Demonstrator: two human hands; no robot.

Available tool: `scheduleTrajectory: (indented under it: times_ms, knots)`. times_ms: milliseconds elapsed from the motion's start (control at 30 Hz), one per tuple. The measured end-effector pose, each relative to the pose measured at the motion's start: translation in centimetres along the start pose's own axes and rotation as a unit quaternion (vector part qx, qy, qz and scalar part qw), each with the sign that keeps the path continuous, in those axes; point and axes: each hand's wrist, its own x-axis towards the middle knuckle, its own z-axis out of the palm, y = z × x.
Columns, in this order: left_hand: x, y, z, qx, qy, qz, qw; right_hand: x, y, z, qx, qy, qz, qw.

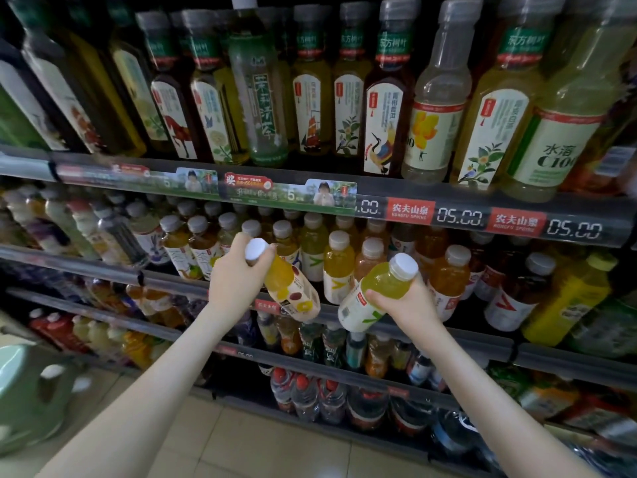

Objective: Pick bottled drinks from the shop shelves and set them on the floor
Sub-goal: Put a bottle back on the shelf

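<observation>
Left hand [238,274] curls round the neck and shoulder of an orange-yellow bottle [287,288], fingers closed just under its white cap; the bottle tilts, cap up and to the left, base down and to the right; its pale label carries red and yellow spots. Right hand [410,301] grips a green bottle [382,282] round its middle, thumb laid across the front; this one leans the other way, white cap up to the right, white-labelled base down to the left. Both bottles are off the shelf, held in the air in front of the middle shelf [179,279]; their bases come near each other but stay apart. Behind them stand rows of juice bottles [337,267] with white caps; above, tall tea bottles [386,98] line the upper shelf, whose price rail [458,215] shows red tags and 05.00. Lower shelves hold more drinks; the tiled floor [258,439] lies below the forearms; a pale green object [31,391] sits at the lower left, blurred.
</observation>
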Motion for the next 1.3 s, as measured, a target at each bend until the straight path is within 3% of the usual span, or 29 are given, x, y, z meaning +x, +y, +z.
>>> scheduleTrajectory:
  times_ms: [267, 433, 600, 733, 833, 967, 1133, 1300]
  knots:
    - [-0.6, -4.2, -2.6, -0.037, -0.034, -0.126, 0.991, 1.0, -1.3, 7.0, 0.019, -0.042, -0.054, 0.998]
    - [-1.7, -7.2, -3.4, -0.014, -0.017, -0.074, 0.997, 2.4, -0.9, 11.8, 0.011, -0.019, -0.075, 0.997]
    - [-2.8, -9.1, -3.9, 0.011, -0.001, -0.051, 0.999, 3.1, 0.4, 14.5, -0.067, -0.008, -0.094, 0.993]
    - [-3.5, -9.7, -3.8, -0.002, -0.023, -0.047, 0.999, 4.4, 0.6, 14.8, -0.281, 0.015, -0.141, 0.949]
    - [-3.9, -9.8, -3.4, -0.015, -0.034, -0.041, 0.998, 5.1, -0.2, 15.1, -0.379, 0.049, -0.135, 0.914]
    - [-4.5, -9.7, -2.8, -0.019, -0.051, -0.027, 0.998, 5.5, -1.2, 15.4, -0.419, 0.093, -0.129, 0.894]
    - [-5.0, -9.6, -2.4, -0.027, -0.063, -0.031, 0.997, 5.9, -2.3, 14.9, -0.485, 0.066, -0.189, 0.851]
    - [-5.4, -9.8, -2.4, -0.029, -0.067, -0.046, 0.996, 5.3, -3.0, 15.7, -0.475, 0.087, -0.221, 0.847]
